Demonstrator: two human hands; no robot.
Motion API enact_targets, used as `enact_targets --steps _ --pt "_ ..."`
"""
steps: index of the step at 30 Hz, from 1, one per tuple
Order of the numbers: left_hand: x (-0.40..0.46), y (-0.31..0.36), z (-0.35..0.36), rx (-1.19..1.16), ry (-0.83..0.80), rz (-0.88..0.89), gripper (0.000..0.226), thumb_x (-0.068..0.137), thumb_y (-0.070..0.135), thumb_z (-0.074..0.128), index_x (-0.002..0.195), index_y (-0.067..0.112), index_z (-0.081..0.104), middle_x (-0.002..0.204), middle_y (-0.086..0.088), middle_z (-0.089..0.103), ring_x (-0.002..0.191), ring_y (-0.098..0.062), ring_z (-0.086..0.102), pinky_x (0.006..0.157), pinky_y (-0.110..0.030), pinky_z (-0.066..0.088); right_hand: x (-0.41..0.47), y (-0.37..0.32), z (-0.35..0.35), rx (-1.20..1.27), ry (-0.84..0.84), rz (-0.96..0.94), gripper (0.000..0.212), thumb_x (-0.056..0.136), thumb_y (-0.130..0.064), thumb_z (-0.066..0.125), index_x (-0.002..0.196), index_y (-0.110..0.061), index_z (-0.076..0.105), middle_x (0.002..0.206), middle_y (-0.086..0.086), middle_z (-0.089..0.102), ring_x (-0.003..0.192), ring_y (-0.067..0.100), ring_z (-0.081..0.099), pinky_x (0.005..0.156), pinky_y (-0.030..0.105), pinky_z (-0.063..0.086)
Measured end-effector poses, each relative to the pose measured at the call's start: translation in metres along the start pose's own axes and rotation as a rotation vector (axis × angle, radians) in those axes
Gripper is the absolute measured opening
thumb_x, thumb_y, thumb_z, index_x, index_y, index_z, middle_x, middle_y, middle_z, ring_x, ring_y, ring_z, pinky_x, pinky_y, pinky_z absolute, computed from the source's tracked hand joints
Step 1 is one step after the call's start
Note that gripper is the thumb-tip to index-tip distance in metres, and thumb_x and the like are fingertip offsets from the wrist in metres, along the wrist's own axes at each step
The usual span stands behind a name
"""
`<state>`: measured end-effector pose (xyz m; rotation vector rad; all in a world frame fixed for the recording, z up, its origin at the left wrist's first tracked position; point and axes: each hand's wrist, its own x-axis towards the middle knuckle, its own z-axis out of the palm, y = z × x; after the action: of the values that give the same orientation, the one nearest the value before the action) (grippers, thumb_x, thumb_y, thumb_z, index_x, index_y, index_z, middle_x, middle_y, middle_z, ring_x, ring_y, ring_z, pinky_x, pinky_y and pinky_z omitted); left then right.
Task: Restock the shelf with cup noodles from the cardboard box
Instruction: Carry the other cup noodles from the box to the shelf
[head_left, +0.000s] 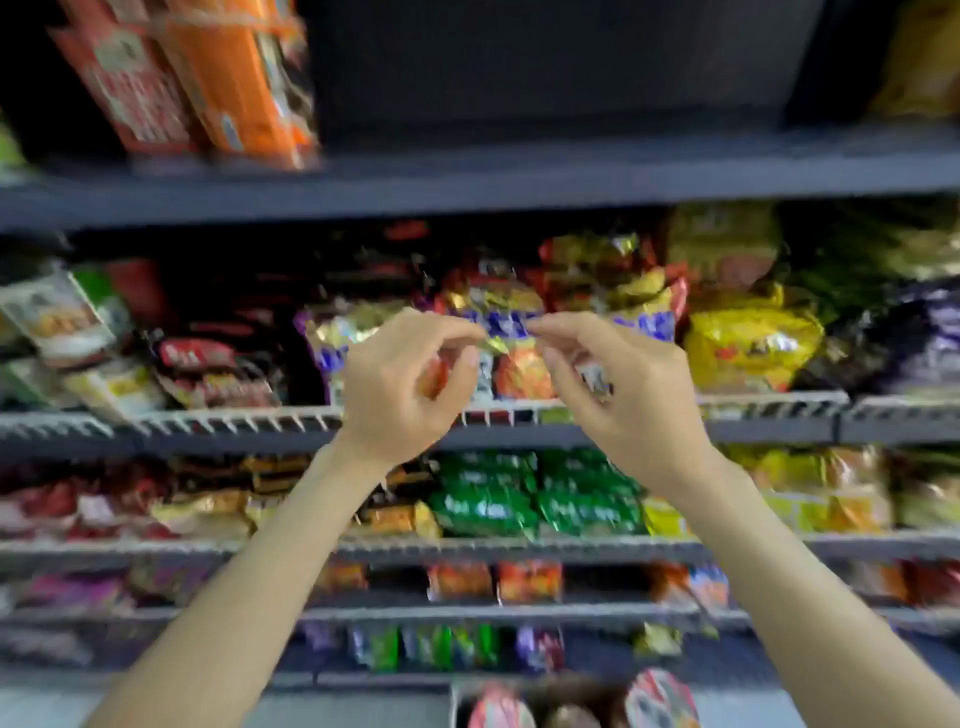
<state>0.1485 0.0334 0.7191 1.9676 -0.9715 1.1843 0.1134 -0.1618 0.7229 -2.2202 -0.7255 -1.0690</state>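
The whole head view is blurred by motion. My left hand (410, 384) and my right hand (618, 384) are raised side by side in front of the middle shelf (769, 402), fingers curled and apart. Their fingertips nearly meet at the top edge of a blue and gold noodle packet (506, 325); the blur hides whether they touch it. Neither hand holds a cup. At the bottom edge, cup noodles with red and white lids (661, 696) sit in the cardboard box (576, 685), below and apart from both hands.
Several wire-fronted shelves are packed with noodle packets: yellow ones (753, 348) at right, green ones (535, 493) one shelf below, red ones (208, 364) at left. Orange packs (234, 78) stand on the top shelf, beside a dark gap (545, 67).
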Motion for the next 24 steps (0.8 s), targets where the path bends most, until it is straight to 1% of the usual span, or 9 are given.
enact_targets --steps 2,5,7,10,12,14,17,21,24 --pt "-0.044 0.032 0.028 -0.054 -0.155 -0.081 0.019 0.092 0.017 0.053 0.093 0.006 0.068 0.081 -0.005 0.068 0.076 -0.009 0.059 0.069 -0.021 0.048 -0.064 0.014 -0.015 0.008 -0.106 0.096 0.024 0.094 -0.021 0.051 0.112 -0.014 0.066 0.086 -0.004 0.07 0.073 0.012 0.066 0.06 0.032 0.056" --pt "-0.113 0.074 0.065 -0.122 -0.438 -0.302 0.021 0.091 0.021 0.054 0.101 0.01 0.068 0.102 -0.002 0.064 0.1 -0.009 0.055 0.09 -0.021 0.043 -0.159 0.032 -0.034 0.011 -0.261 0.293 0.023 0.092 -0.022 0.053 0.108 -0.015 0.068 0.086 -0.005 0.07 0.066 0.01 0.064 0.054 0.019 0.05" --pt "-0.158 0.098 0.087 -0.173 -0.632 -0.475 0.024 0.09 0.027 0.053 0.107 0.015 0.066 0.111 0.003 0.06 0.109 -0.005 0.051 0.097 -0.015 0.035 -0.225 0.045 -0.042 -0.007 -0.353 0.471 0.021 0.088 -0.019 0.056 0.105 -0.015 0.068 0.083 -0.002 0.071 0.062 0.014 0.064 0.051 0.025 0.05" --pt "-0.219 0.13 0.118 -0.34 -0.853 -0.853 0.02 0.09 0.022 0.058 0.108 0.019 0.065 0.107 0.01 0.064 0.1 0.006 0.056 0.087 -0.01 0.041 -0.32 0.059 -0.049 -0.017 -0.471 0.804 0.02 0.086 -0.012 0.062 0.104 -0.016 0.068 0.087 0.006 0.071 0.071 0.028 0.067 0.059 0.035 0.052" --pt "-0.257 0.147 0.14 -0.441 -0.936 -1.094 0.018 0.089 0.01 0.061 0.104 0.018 0.065 0.098 0.012 0.066 0.09 0.011 0.059 0.079 -0.007 0.044 -0.375 0.063 -0.052 -0.006 -0.568 1.022 0.024 0.086 -0.009 0.064 0.108 -0.015 0.068 0.098 0.008 0.072 0.083 0.031 0.067 0.068 0.031 0.047" --pt "-0.296 0.159 0.164 -0.493 -0.981 -1.28 0.017 0.089 0.004 0.06 0.1 0.016 0.064 0.091 0.011 0.064 0.078 0.015 0.059 0.073 -0.006 0.043 -0.428 0.066 -0.053 0.006 -0.612 1.224 0.027 0.084 -0.005 0.064 0.109 -0.015 0.068 0.101 0.007 0.071 0.087 0.028 0.066 0.069 0.025 0.041" --pt "-0.356 0.169 0.201 -0.502 -1.012 -1.536 0.016 0.091 0.008 0.057 0.105 0.011 0.063 0.088 0.001 0.065 0.067 0.01 0.059 0.066 -0.008 0.042 -0.506 0.075 -0.045 0.011 -0.608 1.44 0.029 0.08 -0.002 0.065 0.107 -0.012 0.068 0.1 0.009 0.072 0.087 0.029 0.067 0.073 0.031 0.049" --pt "-0.432 0.182 0.255 -0.492 -1.079 -1.684 0.022 0.092 0.008 0.056 0.114 0.007 0.059 0.102 -0.012 0.063 0.083 -0.013 0.059 0.066 -0.009 0.043 -0.598 0.093 -0.024 0.028 -0.521 1.689 0.033 0.08 -0.001 0.069 0.112 -0.003 0.063 0.107 0.015 0.068 0.092 0.033 0.065 0.078 0.035 0.049" --pt "-0.489 0.188 0.296 -0.484 -1.154 -1.738 0.023 0.092 0.012 0.057 0.115 0.012 0.056 0.107 -0.011 0.061 0.094 -0.019 0.057 0.068 -0.014 0.042 -0.658 0.109 0.002 0.004 -0.536 1.791 0.046 0.08 -0.007 0.072 0.122 0.0 0.056 0.117 0.021 0.061 0.1 0.036 0.06 0.085 0.04 0.047"
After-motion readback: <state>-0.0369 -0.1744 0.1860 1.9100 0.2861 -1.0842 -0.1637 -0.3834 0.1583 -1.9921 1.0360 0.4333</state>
